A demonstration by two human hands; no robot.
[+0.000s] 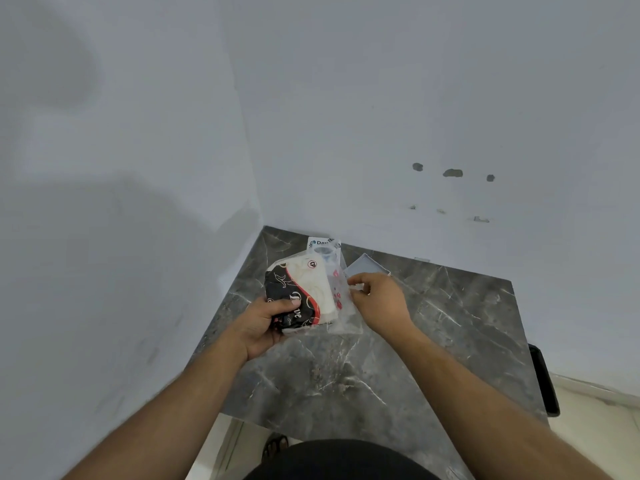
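A clear plastic packet (341, 299) holds a folded black, red and white item (304, 299) with script lettering. My left hand (263, 323) grips the packet's lower left end, thumb on top across the black print. My right hand (377, 299) pinches the packet's clear right edge between thumb and fingers. The packet hangs just above a dark grey marble table (433, 341) set in the corner of a room.
A white packet with blue printing (323, 247) lies at the table's back edge, behind the held packet. A small pale grey open box (367, 266) sits beside it. White walls close in at left and back. A black object (545, 379) hangs off the table's right side.
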